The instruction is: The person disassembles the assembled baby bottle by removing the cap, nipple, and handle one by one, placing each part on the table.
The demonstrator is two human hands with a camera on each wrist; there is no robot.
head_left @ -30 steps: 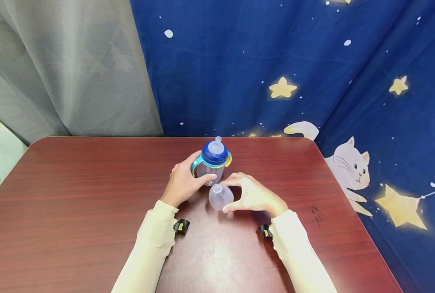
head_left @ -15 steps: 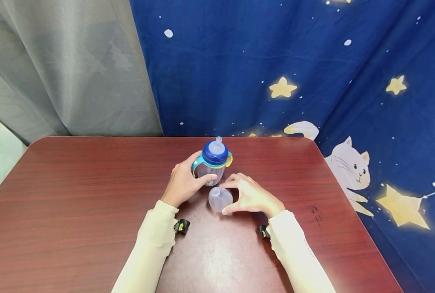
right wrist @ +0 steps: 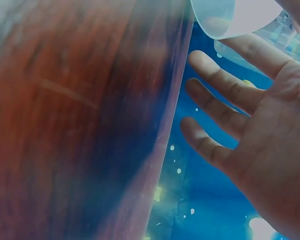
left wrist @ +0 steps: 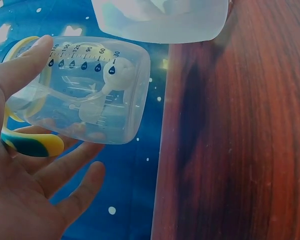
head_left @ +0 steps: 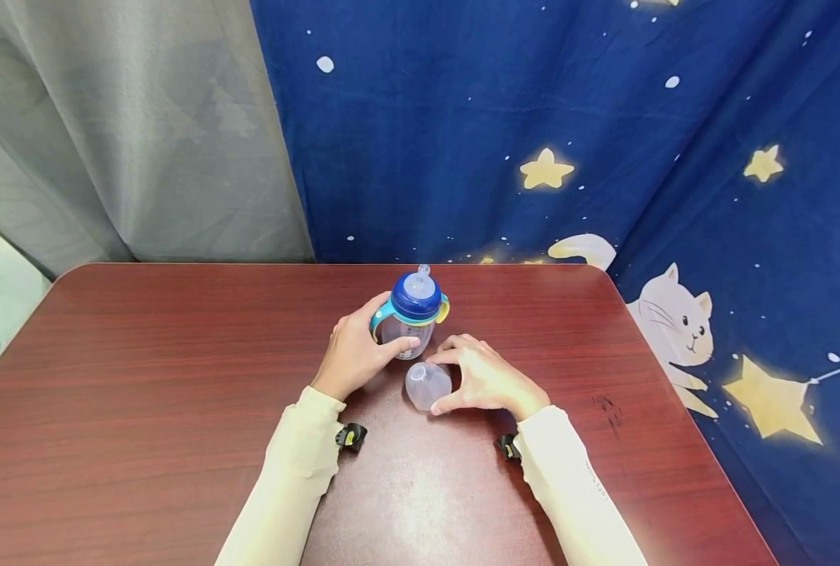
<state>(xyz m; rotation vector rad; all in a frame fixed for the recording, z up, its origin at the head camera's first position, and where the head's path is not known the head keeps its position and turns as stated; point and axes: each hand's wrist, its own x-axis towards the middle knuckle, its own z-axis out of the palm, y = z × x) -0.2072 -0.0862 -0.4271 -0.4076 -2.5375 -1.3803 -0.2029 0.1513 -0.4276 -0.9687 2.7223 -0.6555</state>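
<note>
A clear baby bottle [head_left: 407, 334] with a blue collar, a pale nipple and blue-yellow side handles stands near the table's far side. My left hand [head_left: 356, 350] holds it, thumb on the near side and fingers around behind. Printed measuring marks and a straw with a round weight show through the bottle wall [left wrist: 90, 90] in the left wrist view. Just in front of the bottle is a translucent domed bottle cap [head_left: 427, 385], its top leaning slightly left. My right hand [head_left: 487, 377] pinches the cap between thumb and index finger; the other fingers extend freely in the right wrist view.
A reddish-brown wooden table [head_left: 179, 393] spreads out under both hands. Behind its far edge hang a grey curtain [head_left: 144, 134] and a blue curtain [head_left: 448, 134] with stars and a cat. Dark scuff marks [head_left: 607, 413] lie on the tabletop at right.
My right hand has lowered the cap slightly toward me, then shifted it a little to the right. The left hand and the bottle have barely moved.
</note>
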